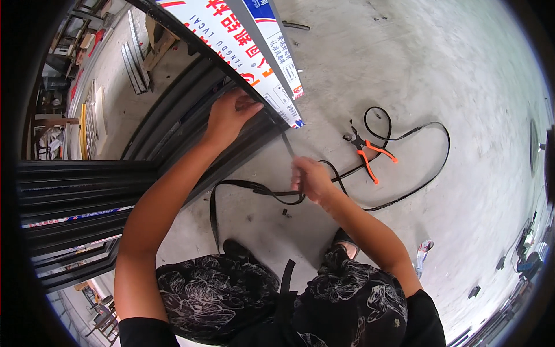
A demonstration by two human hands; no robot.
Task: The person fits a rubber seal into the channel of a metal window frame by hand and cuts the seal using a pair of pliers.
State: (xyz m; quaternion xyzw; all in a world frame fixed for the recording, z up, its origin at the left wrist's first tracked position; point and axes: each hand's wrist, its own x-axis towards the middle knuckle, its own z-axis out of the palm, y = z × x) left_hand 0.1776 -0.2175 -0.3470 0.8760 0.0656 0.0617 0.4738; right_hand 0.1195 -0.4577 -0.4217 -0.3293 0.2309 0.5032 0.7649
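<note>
The right hand (312, 179) has its fingers curled closed around one narrow, flexible dark strip (288, 144), which runs taut from the fist up to the edge of a black, ridged frame (133, 173), where the left hand's (234, 113) thumb and forefinger are bent close together, though I cannot tell whether they pinch the strip. Glossy white film (202, 29) with red and blue print covers the frame's upper face, and beyond the right hand, loops of black strip and one pair of pliers (359, 143) with two orange handles lie on smooth grey concrete (462, 87).
</note>
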